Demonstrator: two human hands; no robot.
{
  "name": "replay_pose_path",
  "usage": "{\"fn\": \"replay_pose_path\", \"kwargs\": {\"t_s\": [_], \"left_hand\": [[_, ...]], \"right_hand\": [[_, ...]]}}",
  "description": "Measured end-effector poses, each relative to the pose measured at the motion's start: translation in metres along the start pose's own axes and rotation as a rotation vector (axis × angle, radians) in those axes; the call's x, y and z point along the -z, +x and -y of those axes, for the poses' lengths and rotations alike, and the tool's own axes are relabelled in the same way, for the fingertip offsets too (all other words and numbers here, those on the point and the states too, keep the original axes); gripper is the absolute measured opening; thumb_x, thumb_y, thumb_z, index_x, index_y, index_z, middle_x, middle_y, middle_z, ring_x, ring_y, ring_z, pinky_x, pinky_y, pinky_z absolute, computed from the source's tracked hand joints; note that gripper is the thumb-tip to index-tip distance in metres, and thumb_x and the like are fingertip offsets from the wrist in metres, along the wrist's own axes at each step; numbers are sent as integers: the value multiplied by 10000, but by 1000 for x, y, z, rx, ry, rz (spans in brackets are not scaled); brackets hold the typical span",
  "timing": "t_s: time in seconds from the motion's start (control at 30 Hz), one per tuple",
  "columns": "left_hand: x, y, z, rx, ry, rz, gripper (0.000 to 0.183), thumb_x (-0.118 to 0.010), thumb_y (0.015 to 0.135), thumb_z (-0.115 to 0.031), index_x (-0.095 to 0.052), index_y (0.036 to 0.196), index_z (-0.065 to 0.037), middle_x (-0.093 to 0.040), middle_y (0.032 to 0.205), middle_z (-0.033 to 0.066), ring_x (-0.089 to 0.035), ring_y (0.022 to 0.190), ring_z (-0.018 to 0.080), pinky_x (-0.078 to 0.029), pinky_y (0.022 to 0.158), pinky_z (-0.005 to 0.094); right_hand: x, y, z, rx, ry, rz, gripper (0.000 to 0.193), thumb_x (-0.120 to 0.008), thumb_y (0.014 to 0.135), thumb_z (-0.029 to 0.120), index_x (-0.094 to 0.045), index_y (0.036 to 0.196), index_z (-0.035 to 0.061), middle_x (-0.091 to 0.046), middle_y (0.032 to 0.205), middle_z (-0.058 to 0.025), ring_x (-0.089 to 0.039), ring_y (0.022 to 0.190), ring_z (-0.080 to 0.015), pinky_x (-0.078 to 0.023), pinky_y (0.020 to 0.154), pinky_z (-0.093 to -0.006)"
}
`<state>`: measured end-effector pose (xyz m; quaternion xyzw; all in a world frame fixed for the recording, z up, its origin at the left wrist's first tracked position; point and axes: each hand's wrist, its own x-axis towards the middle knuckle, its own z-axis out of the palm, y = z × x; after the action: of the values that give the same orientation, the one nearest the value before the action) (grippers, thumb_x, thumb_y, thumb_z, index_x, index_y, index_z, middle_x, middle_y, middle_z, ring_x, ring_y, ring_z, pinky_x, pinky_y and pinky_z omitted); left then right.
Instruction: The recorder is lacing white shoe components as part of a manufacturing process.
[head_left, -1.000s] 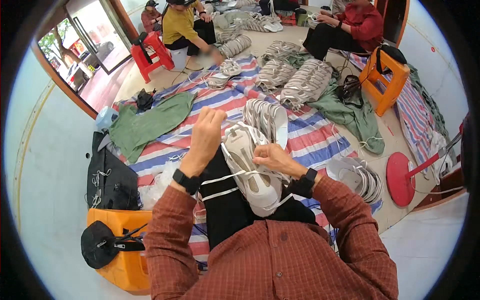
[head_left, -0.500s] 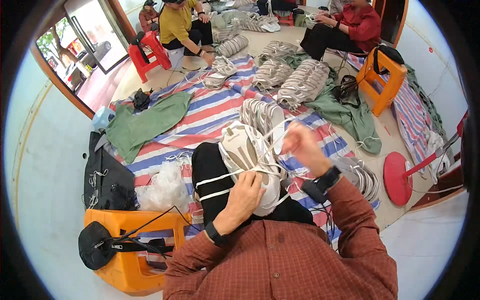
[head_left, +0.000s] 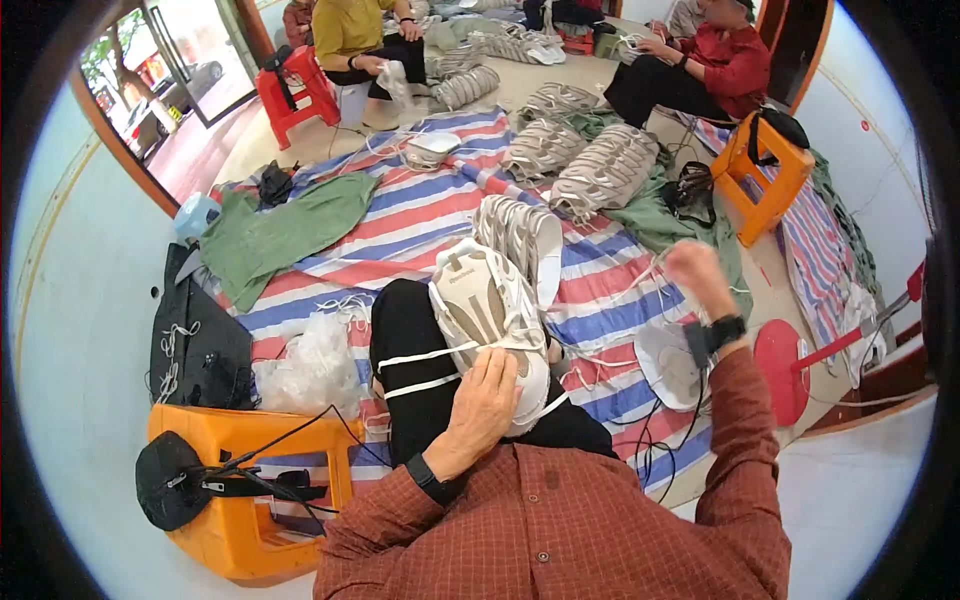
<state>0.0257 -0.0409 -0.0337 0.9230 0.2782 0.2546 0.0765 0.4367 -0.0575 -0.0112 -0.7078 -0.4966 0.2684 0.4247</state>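
Note:
On my lap rests a beige and white sneaker upper (head_left: 468, 292), its sole side not visible. My left hand (head_left: 484, 400) presses on it, fingers together over the crossed laces, and grips the shoe there. Two loops of white shoelace (head_left: 425, 355) stretch left from the shoe across my black trouser leg. Out to the right, well apart from the shoe, my right hand (head_left: 702, 278) is raised and closed, blurred by motion. A pale strand of lace shows near its fingers. Just beyond the shoe stands a row of nested beige shoes (head_left: 515, 240).
A striped sheet (head_left: 400, 225) covers the floor, with more shoe rows (head_left: 603, 172) farther off. At left are an orange stool (head_left: 205, 425), a clear plastic bag (head_left: 312, 365) and green cloth (head_left: 285, 230). White shoe pieces (head_left: 668, 365) lie right. Other people sit working at the back.
My right hand has moved right, away from the shoe, drawing the lace outward. My left hand stays on the shoe. The person in yellow has pulled back from the far shoe.

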Motion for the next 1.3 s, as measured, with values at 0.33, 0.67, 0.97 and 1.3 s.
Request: {"fn": "replay_pose_path", "kwargs": {"t_s": [0.33,0.67,0.97,1.3], "left_hand": [[-2,0,0,-10,39,13,451,-597,722,-112,-454,1108,71,-445,1176,232,-440,1093,340,-386,902,362],[-4,-3,-4,-25,134,19,604,-654,685,-286,-452,1128,72,-441,1191,227,-415,1118,339,-419,822,354],[-4,-2,-5,-13,110,34,630,-674,665,-289,-450,1128,74,-430,1191,242,-396,1123,357,-355,918,395],[-5,0,-7,-5,95,-20,623,-677,645,-267,-456,1100,98,-437,1168,251,-385,1132,372,-298,970,444]], "right_hand": [[-190,-44,75,600,-179,185,275,-560,731,64,-543,1004,45,-567,879,-116,-586,712,-265,-474,601,-338],[-194,-50,87,588,-189,165,95,-580,736,88,-550,820,55,-557,766,-98,-569,684,-291,-452,578,-369],[-194,-58,80,462,-377,224,86,-565,704,90,-555,776,44,-569,729,-117,-564,683,-320,-448,584,-386],[-191,-58,100,-177,720,442,116,-537,820,47,-557,930,17,-576,787,-15,-525,662,-78,-435,607,-209]]}}
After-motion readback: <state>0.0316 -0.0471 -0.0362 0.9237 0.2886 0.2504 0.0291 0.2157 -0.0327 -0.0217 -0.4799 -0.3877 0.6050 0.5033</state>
